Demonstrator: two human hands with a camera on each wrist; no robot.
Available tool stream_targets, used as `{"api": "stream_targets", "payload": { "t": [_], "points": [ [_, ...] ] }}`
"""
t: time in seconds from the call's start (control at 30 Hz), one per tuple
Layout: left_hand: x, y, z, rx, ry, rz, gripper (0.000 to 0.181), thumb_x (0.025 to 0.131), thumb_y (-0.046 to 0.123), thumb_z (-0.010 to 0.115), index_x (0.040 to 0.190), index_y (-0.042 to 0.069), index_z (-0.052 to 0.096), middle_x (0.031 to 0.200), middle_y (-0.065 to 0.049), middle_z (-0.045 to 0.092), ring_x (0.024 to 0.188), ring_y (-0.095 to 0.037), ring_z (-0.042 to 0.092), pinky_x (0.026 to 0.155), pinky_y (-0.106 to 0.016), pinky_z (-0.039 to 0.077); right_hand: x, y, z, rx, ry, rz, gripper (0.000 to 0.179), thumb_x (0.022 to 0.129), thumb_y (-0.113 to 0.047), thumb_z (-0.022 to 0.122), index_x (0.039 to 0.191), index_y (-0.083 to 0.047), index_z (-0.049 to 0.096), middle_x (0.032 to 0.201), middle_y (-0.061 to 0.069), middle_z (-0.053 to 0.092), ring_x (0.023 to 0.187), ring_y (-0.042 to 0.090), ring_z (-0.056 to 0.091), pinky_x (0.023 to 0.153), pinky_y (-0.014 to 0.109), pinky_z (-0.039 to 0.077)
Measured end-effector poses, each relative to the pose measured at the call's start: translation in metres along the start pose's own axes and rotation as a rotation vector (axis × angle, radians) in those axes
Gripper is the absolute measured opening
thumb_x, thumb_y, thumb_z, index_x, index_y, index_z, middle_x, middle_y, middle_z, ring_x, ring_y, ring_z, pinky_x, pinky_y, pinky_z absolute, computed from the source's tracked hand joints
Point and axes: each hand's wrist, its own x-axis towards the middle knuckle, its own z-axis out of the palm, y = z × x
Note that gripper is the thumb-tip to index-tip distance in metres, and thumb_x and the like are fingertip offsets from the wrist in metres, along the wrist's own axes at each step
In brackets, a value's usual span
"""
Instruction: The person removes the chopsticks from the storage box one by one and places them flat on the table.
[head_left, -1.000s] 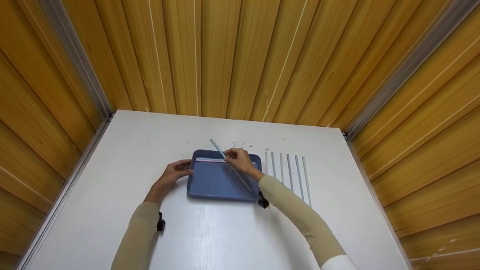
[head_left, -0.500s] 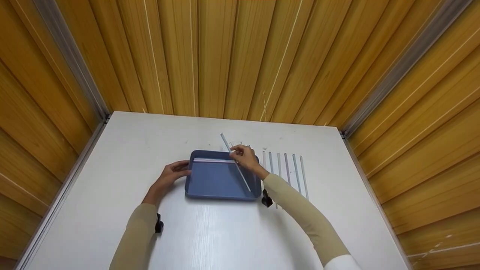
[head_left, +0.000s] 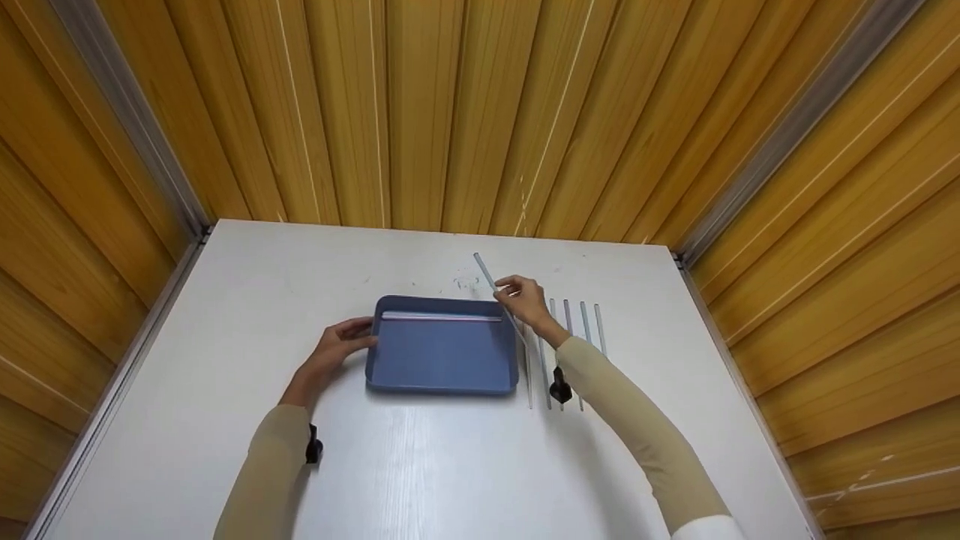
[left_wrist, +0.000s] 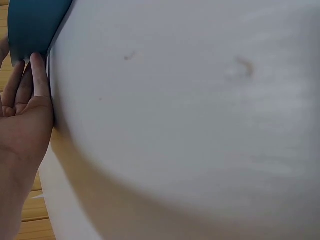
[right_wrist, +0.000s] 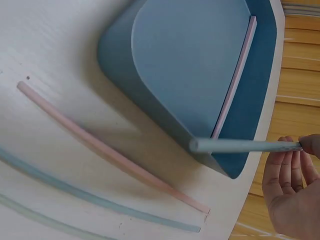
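Note:
My right hand [head_left: 525, 301] pinches a light blue straw [head_left: 484, 268] between thumb and fingers at the tray's far right corner. The straw slants, its upper end pointing away to the back left. In the right wrist view, the held straw [right_wrist: 235, 146] overlaps the corner of the blue tray [right_wrist: 175, 60]. My left hand [head_left: 337, 345] rests against the left wall of the tray [head_left: 442, 356]; the left wrist view shows its fingers [left_wrist: 40, 75] extended at the wall. Inside the tray, pale and pinkish straws [head_left: 442, 317] lie along the back wall.
Several straws lie side by side right of the tray, partly hidden under my right forearm; a pink straw [right_wrist: 110, 153] is nearest it, then a blue one [right_wrist: 100, 201]. The white table [head_left: 420, 465] meets wood-patterned walls [head_left: 420, 112] at the back and sides.
My right hand has moved right with the straw, from over the tray to its right edge. My left hand has stayed at the tray's left side.

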Motion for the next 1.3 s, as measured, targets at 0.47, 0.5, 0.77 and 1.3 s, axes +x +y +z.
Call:
{"api": "stream_targets", "payload": {
  "t": [0.47, 0.5, 0.77, 1.3],
  "points": [
    [0.001, 0.001, 0.0, -0.018, -0.001, -0.003, 0.059, 0.092, 0.012, 0.076, 0.146, 0.003, 0.055, 0.15, -0.019, 0.055, 0.143, -0.03, 0.05, 0.107, -0.026, 0.05, -0.001, 0.018, -0.052, -0.002, 0.041, 0.103, 0.029, 0.096, -0.007, 0.068, 0.12, 0.008, 0.07, 0.104, 0.023, 0.073, 0.076, 0.011, 0.068, 0.056, 0.013, 0.052],
    [0.0, 0.001, 0.0, -0.023, -0.002, 0.002, 0.059, 0.092, 0.012, 0.077, 0.145, 0.002, 0.054, 0.15, -0.02, 0.055, 0.143, -0.031, 0.049, 0.104, -0.023, 0.051, -0.003, 0.019, -0.056, -0.003, 0.041, 0.113, 0.029, 0.096, -0.008, 0.067, 0.121, 0.008, 0.07, 0.105, 0.023, 0.073, 0.076, 0.008, 0.066, 0.057, 0.014, 0.053],
    [0.0, -0.001, -0.001, -0.024, -0.007, 0.033, 0.061, 0.091, 0.012, 0.078, 0.145, -0.001, 0.053, 0.15, -0.023, 0.054, 0.144, -0.035, 0.048, 0.095, -0.014, 0.052, -0.013, 0.035, -0.087, -0.036, 0.05, 0.15, 0.032, 0.098, -0.01, 0.065, 0.125, 0.008, 0.068, 0.106, 0.018, 0.07, 0.084, 0.014, 0.069, 0.066, 0.022, 0.061],
    [0.001, -0.003, -0.001, -0.024, -0.015, 0.032, 0.06, 0.093, 0.012, 0.076, 0.146, 0.0, 0.053, 0.15, -0.023, 0.054, 0.143, -0.035, 0.049, 0.097, -0.016, 0.052, -0.031, 0.081, -0.145, -0.003, 0.103, 0.258, 0.036, 0.098, -0.01, 0.067, 0.127, 0.012, 0.063, 0.096, 0.007, 0.066, 0.076, 0.007, 0.067, 0.06, 0.014, 0.057]
  ]
}}
